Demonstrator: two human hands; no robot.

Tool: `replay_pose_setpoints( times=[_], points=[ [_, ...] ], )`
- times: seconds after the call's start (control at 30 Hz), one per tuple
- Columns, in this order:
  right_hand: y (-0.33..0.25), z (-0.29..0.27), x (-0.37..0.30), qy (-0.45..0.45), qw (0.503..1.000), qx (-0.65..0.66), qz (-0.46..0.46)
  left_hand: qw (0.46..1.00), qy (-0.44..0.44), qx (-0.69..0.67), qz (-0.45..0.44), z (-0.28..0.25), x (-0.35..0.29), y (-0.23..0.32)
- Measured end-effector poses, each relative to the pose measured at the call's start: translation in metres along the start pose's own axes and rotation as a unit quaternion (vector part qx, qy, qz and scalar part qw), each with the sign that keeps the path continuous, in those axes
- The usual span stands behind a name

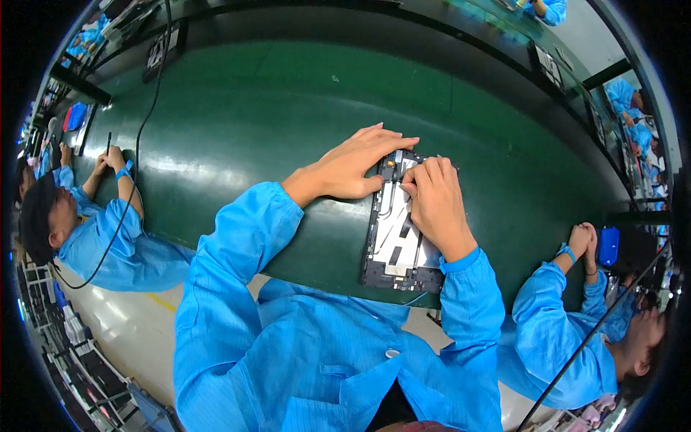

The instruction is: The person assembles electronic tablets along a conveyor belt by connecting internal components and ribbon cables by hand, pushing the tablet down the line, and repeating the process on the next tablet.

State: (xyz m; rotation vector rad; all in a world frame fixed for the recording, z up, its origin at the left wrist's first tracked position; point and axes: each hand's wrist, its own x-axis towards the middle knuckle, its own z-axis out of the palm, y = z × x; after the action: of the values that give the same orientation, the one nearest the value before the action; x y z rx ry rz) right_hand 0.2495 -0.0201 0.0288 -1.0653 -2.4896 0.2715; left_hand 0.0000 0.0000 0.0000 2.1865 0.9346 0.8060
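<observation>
An opened tablet [394,245] lies on the green table near its front edge, its silver inner plate, black tapes and thin cables exposed. My left hand [353,164] braces its upper left corner, the thumb against the left side and the outstretched fingers along the far edge. Over the tablet's upper right part, my right hand [437,205] is closed, with thumb and fingertips pressed together just above the inner parts. Whatever those fingertips pinch is hidden beneath them. The right palm and wrist cover part of the tablet's right side.
The green tabletop [252,108] stretches away to a dark raised ledge [345,20]. A black cable [147,119] hangs down at the left. Co-workers in blue sit on the left [108,237] and right [561,338]. A blue box [609,246] stands by the right one.
</observation>
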Motion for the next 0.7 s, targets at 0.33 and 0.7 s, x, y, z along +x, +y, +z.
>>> replay_pose_setpoints(
  times=[0.33, 0.7],
  points=[
    [-0.002, -0.008, 0.003, 0.025, 0.998, 0.056, 0.015, 1.000, 0.001, 0.024, 0.010, -0.002, -0.003, 0.005],
    [0.002, -0.003, 0.004, 0.033, 0.999, 0.013, -0.011, 0.999, 0.001, 0.028, 0.029, -0.003, -0.003, 0.006]
  ],
)
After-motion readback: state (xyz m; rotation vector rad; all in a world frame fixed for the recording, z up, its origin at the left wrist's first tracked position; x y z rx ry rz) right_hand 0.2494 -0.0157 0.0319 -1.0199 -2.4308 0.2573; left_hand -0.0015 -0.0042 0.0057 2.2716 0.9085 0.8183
